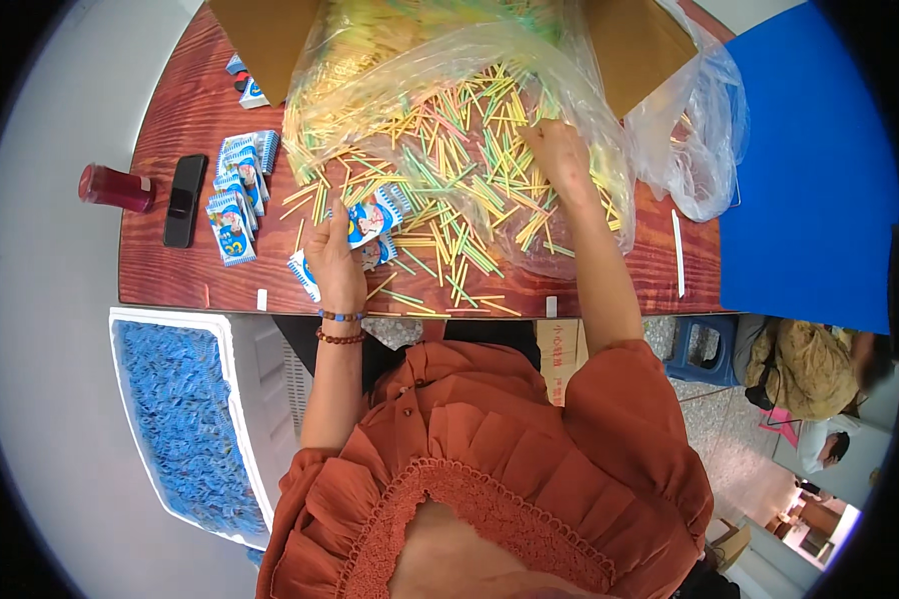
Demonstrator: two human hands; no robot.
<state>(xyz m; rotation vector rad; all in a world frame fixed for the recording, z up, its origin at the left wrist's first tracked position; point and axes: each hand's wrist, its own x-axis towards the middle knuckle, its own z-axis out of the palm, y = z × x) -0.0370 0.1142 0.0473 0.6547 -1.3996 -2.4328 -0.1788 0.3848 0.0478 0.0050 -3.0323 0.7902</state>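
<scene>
My left hand (334, 262) is closed on a small blue-and-white printed packet (374, 217), gripping it by its left end near the table's front edge. Under that packet lie more packets of the same kind, partly covered by the hand. My right hand (561, 160) reaches into a loose heap of thin yellow, green and pink sticks (457, 190). Its fingers are bent together at the heap; whatever they pinch is too small to make out. The sticks spill from a large clear plastic bag (529, 50) and scatter toward me.
Stacked packets (240, 190), a black phone (184, 202) and a red-filled jar (116, 188) stand at the left of the wooden table (160, 275). Cardboard flaps (637, 50) flank the bag. A white foam box (232, 399) of blue packets sits below left. Another person (819, 364) is at right.
</scene>
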